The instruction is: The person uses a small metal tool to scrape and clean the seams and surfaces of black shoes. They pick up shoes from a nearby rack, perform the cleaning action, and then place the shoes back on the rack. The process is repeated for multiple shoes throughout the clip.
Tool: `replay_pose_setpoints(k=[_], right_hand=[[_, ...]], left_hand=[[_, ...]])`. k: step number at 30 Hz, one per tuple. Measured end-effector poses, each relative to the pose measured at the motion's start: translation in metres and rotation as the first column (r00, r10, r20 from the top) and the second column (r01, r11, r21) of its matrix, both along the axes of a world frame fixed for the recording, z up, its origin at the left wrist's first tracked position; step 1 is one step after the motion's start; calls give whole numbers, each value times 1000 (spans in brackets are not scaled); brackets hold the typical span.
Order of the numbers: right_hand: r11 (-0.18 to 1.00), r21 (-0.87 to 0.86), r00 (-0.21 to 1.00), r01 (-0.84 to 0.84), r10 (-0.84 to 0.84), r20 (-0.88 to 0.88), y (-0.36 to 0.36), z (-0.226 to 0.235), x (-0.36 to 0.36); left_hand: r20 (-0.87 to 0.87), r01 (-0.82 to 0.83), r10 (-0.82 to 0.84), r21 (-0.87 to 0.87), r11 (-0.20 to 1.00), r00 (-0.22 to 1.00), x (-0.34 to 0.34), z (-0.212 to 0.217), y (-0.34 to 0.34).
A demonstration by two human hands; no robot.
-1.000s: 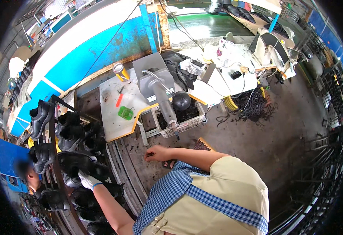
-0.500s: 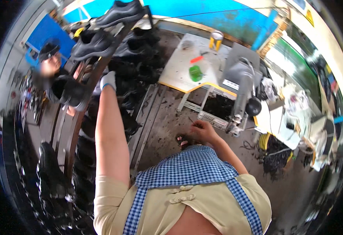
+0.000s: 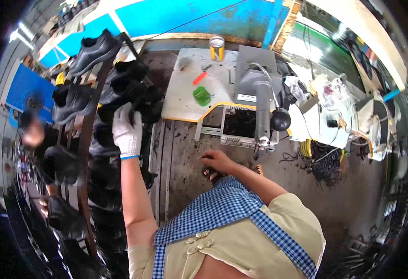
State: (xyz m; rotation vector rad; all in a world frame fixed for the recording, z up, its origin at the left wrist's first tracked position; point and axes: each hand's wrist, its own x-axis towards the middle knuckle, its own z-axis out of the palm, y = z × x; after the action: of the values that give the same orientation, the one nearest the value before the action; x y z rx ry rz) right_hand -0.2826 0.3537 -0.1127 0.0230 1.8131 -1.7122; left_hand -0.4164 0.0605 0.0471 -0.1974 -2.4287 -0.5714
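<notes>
Up at the shoe rack (image 3: 85, 153), left hand (image 3: 127, 132) (white work glove, blue cuff) reaches out and its fingers close around a black shoe (image 3: 122, 100) in the middle tier; grip partly hidden by the shoe. Right hand (image 3: 217, 162) is bare, low in front of the checked apron (image 3: 218, 211), fingers curled over a small dark item; can't tell what it is or how tight the grip is. More black shoes hang on the rack: one at the top (image 3: 94, 49), one on the left (image 3: 71, 100), others lower down (image 3: 62, 162). Right of the rack, a grey tabletop (image 3: 185, 100) carries a green block (image 3: 202, 96), an orange tool (image 3: 200, 77) and a metal can (image 3: 217, 47) at the far edge. Grey machine (image 3: 257, 88) stands at the tabletop's right end, black knob (image 3: 280, 119) on its arm. Tangled cables (image 3: 325, 160) lie on the floor further right. Another person, blurred, stands behind the rack at left.
</notes>
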Motion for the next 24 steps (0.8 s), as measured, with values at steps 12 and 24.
replay_pose_setpoints(k=[12,24], right_hand=[[992,-16,976,124,-125,-180,32,-21,19],[962,89,954,258,-239,-179,53,-29,-3]], left_hand=[[320,-328,449,-366,871,834,-201,-13,-41],[319,-252,203,121,960,926,-347,-89,-108]])
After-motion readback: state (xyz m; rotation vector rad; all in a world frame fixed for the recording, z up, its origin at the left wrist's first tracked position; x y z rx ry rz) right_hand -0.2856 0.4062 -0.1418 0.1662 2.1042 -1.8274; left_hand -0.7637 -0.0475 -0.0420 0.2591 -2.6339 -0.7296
